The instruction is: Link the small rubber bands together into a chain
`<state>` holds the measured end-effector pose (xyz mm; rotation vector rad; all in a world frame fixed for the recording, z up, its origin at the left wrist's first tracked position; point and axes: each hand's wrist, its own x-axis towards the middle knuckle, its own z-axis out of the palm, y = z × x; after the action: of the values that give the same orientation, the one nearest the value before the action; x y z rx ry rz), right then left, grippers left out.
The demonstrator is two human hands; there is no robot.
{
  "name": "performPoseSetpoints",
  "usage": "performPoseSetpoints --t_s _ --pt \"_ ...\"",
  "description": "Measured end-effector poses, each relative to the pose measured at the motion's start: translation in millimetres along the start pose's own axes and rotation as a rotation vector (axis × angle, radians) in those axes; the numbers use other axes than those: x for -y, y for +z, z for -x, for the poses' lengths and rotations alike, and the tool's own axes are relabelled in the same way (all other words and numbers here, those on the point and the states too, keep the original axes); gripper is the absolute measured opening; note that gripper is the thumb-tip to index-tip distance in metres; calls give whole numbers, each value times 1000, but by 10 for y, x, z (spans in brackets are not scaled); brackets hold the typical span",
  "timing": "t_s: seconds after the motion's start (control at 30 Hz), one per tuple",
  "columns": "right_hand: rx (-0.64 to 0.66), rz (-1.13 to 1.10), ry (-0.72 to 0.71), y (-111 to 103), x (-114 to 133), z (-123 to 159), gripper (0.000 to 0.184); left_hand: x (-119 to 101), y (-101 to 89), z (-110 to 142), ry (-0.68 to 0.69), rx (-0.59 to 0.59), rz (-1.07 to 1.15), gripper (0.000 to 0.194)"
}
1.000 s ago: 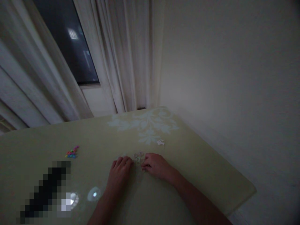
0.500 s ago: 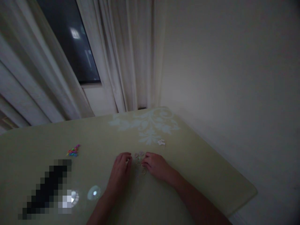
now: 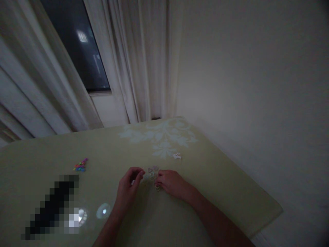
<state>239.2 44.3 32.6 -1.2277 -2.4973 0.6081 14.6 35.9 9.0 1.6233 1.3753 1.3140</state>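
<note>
Several small pale ring-shaped pieces [image 3: 152, 175] lie in a loose cluster on the table between my two hands. My left hand [image 3: 129, 182] is at the cluster's left, curled, with thumb and forefinger tips together. A small whitish bit shows inside its curl, too small to name. My right hand [image 3: 169, 181] rests at the cluster's right side, fingers bent down and closed over its edge. One pale ring [image 3: 157, 188] shows just under those fingertips. Whatever is between the right fingers is hidden.
The pale green tabletop [image 3: 218, 192] has a white floral pattern. A small white piece [image 3: 177, 156] lies beyond my right hand. Small multicoloured pieces [image 3: 81, 165] form a pile at left, near a blurred-out dark patch [image 3: 51, 207]. Curtains [image 3: 136, 61] and a wall [image 3: 244, 85] border the table.
My left hand has turned and its fingers have curled, with thumb and forefinger meeting at the tips. My right hand has shifted slightly down over the lower rings.
</note>
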Motion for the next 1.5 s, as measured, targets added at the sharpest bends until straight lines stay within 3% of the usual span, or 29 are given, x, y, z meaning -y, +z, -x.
performPoseSetpoints --t_s 0.17,0.63,1.03,1.5 --pt "67 35 -51 -26 5 -10 24 -7 4 6 -18 0 15 27" --pt "131 43 -10 -52 1 -20 17 -50 -8 20 11 1 -86 26" --pt "95 -62 56 -10 -24 12 8 -118 -49 82 38 -25 -175 42" --pt "99 -119 59 -26 -38 -2 5 -145 -60 95 137 -51 -229 33"
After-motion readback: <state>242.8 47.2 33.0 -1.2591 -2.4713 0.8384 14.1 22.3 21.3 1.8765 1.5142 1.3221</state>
